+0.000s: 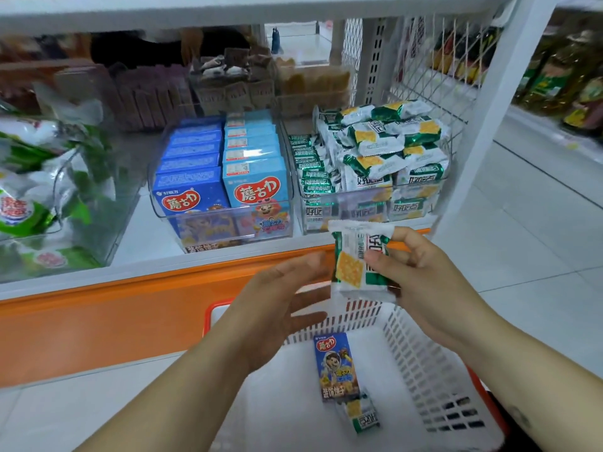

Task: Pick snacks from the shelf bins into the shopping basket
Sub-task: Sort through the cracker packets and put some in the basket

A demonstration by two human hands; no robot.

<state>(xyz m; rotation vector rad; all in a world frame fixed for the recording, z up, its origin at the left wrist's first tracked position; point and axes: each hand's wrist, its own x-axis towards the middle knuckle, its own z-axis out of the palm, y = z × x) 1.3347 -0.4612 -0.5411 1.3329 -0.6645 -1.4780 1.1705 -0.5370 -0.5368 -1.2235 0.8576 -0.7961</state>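
My right grip (pixel 424 278) pinches the cracker packet (pixel 357 265) above the far wall of the basket (pixel 421 363), left grip (pixel 280 298) open; released here, it could fall outside.

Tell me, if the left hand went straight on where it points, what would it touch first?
Probably the green-and-white cracker packet in the right hand; the left hand aims at it, though depth is unclear.
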